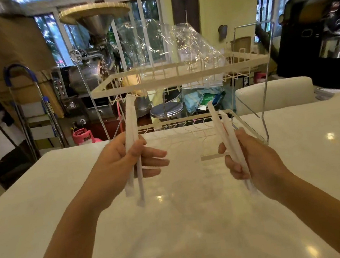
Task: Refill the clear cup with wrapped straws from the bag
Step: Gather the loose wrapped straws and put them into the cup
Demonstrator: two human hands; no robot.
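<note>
My left hand (121, 160) is closed around a small bundle of white wrapped straws (130, 116) that stand nearly upright above the white counter. My right hand (252, 159) grips another small bundle of wrapped straws (219, 120), leaning to the upper left. A crumpled clear plastic bag (172, 49) lies on the top tier of the dish rack behind both hands. No clear cup shows in the head view.
A two-tier cream wire dish rack (159, 83) stands on the white counter (187, 223) just beyond my hands. A black and steel appliance (321, 46) sits at the far right. Machines, a pink gas bottle and a stool fill the room behind.
</note>
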